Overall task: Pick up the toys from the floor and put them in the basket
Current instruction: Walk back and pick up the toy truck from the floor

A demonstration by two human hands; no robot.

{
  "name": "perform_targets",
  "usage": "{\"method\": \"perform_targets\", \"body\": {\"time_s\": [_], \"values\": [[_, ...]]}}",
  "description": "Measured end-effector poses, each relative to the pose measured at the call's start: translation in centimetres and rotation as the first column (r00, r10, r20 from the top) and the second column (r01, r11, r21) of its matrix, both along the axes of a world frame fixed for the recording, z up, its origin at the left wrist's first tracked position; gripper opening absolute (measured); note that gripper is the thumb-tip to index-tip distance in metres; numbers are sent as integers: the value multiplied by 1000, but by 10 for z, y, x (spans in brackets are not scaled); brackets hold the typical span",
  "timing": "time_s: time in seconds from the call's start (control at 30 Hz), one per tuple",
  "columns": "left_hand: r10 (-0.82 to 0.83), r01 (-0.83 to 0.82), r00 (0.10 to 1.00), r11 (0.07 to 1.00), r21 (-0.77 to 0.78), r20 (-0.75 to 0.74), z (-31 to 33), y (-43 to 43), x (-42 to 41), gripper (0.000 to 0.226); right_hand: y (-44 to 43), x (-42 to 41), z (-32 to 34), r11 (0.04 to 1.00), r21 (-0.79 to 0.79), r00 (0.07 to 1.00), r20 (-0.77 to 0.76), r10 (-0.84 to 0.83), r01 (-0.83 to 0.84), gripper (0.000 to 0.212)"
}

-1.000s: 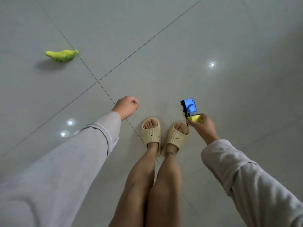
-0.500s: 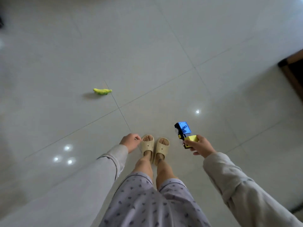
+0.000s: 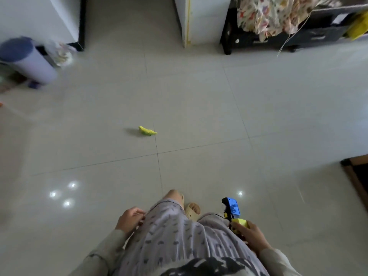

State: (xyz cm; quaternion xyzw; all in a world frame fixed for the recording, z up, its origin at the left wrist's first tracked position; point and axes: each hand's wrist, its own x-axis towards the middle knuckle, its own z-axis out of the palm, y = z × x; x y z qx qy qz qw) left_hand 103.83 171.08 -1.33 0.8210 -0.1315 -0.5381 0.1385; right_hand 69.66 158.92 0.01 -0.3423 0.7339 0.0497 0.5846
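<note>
- On the pale tiled floor (image 3: 199, 108), one toy lies loose: a small yellow-green toy (image 3: 147, 131), long and curved, just left of a grout line and well ahead of the person's feet. Its exact kind is too small to tell.
- A second toy is off the floor: one blue, black and yellow toy vehicle (image 3: 232, 212), held up at the lower right, its blue part uppermost and its yellow end in the fingers.
- The right hand (image 3: 251, 235) is closed around the yellow end of that vehicle, fingers wrapped over it beside the right thigh.
- The left hand (image 3: 130, 218) carries nothing; its fingers are loosely curled and touch the edge of the patterned shorts (image 3: 179, 232) at the left thigh.
- Two pale sleeves show, one on each forearm.
- One beige slipper (image 3: 192, 210) shows clearly past the shorts; the other foot is mostly hidden by a raised knee.
- At the far left stands one blurred cylinder with a dark blue top (image 3: 27, 60), with a clear bag just behind it.
- At the top right sits one dark piece of furniture (image 3: 278, 39) with a floral cloth (image 3: 278, 12) draped over it.
- Four small light reflections dot the floor: three at lower left, one beside the vehicle.
- No basket is in view.
</note>
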Motion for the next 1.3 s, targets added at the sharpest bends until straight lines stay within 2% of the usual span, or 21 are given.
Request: {"method": "perform_targets", "body": {"time_s": [0.1, 0.2, 0.33, 0.5, 0.6, 0.8, 0.9, 1.07, 1.13, 1.3], "values": [[113, -113, 994, 994, -14, 6, -9, 23, 6, 16, -11, 17, 0, 999, 8, 999, 23, 33, -33, 29], [170, -170, 985, 985, 13, 27, -14, 38, 10, 16, -33, 44, -2, 988, 26, 987, 48, 150, -151, 29], [351, -346, 935, 935, 79, -56, -20, 49, 18, 17, -69, 96, -2, 967, 0, 964, 72, 256, -256, 26], [443, -427, 894, 888, 171, -66, -26, 37, 52, 16, -117, 163, 0, 945, -37, 937, 126, 326, -324, 22], [466, -448, 882, 875, 183, -66, -30, 7, 82, 15, -146, 200, -3, 931, -33, 926, 102, 364, -363, 21], [425, -423, 904, 905, 54, -51, -17, -99, 159, 14, -203, 246, -1, 902, 25, 901, 46, 431, -432, 24], [309, -311, 949, 950, -23, -54, -4, -157, 198, 10, -230, 260, 4, 915, 33, 915, 0, 403, -403, 32], [107, -107, 994, 992, -65, -10, 14, -227, 249, 8, -273, 272, 14, 932, 32, 930, -54, 362, -361, 21], [99, -100, 995, 992, -77, -6, 15, -244, 262, 10, -288, 280, 16, 936, 42, 934, -56, 352, -350, 12], [187, -187, 982, 982, -16, -15, 7, -256, 278, 8, -329, 314, 7, 917, 86, 917, -56, 394, -389, 10]]}}
